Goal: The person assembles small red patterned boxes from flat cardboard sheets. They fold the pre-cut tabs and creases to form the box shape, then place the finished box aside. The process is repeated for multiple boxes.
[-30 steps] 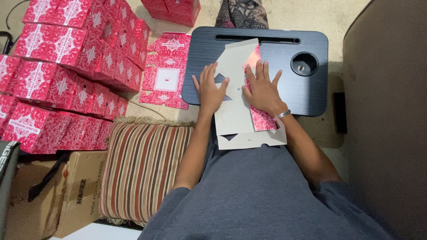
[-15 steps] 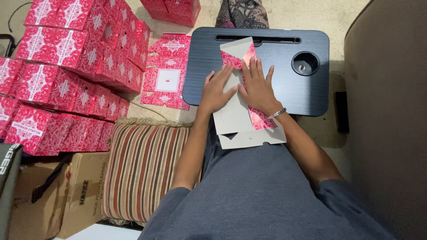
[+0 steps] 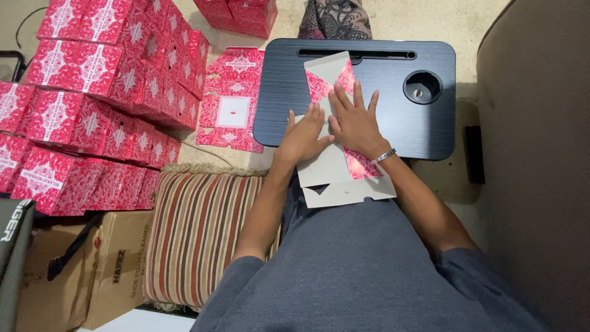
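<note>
On black lap tabletop (image 3: 393,132): flat carton blank (image 3: 335,157), grey inside up, red patterned flaps folded over. Left hand (image 3: 304,136) and right hand (image 3: 355,123) lie open, palms pressing flaps down, apparently to set creases. Assembled red boxes (image 3: 92,104) stacked left.

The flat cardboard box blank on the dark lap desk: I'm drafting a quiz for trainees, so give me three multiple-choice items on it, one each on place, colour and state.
1. Where does the unfolded cardboard box blank lie?
A on the black rectangular lap desk
B on the striped cushion
C on the brown carton

2. What colour is its printed side?
A blue
B red-pink with white pattern
C green

3. How are the hands?
A both clenched
B both lifted away
C both pressed flat on the blank

Answers: 1 A, its far end lies on the desk top; 2 B, folded flaps show that print; 3 C, the left hand and right hand lie open-palmed on it.
</note>
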